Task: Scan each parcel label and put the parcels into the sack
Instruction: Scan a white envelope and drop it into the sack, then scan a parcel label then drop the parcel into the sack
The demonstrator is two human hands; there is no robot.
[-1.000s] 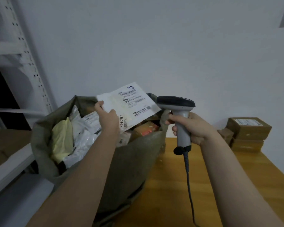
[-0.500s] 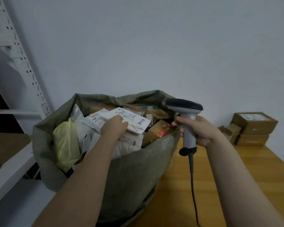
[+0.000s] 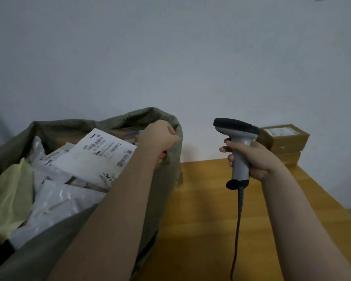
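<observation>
1. Sack (image 3: 79, 126): green woven cloth, mouth open, standing at the table's left end and filled near the rim. Soft wall, floppy rim; likely needs holding open for loading.
2. Yellow bag (image 3: 12, 195): crumpled, at the sack's left side among white packets.
3. Mailer (image 3: 97, 159): flat white parcel lying label-up on top of the load, already inside the sack. Judged light, limp and slick; best taken by a bare edge or corner, clear of the barcode.
4. Left hand (image 3: 160, 136): fingers curled into a fist at the sack's right rim, apparently clutching the cloth. The grip itself is partly hidden, so this is not certain.
5. Table (image 3: 201, 209): wooden top, to the right of the sack.
6. Scanner (image 3: 237, 130): grey pistol type with a dark head, upright over the table and pointing left. Its cable (image 3: 237, 230) hangs down.
7. Right hand (image 3: 255, 159): wrapped round the scanner's handle.
8. Boxes (image 3: 284, 138): brown cartons stacked at the table's far right against the wall, top one label-up, not yet sacked. Judged stiff and easy to carry; grasp across opposite sides and keep the label facing the scanner.
</observation>
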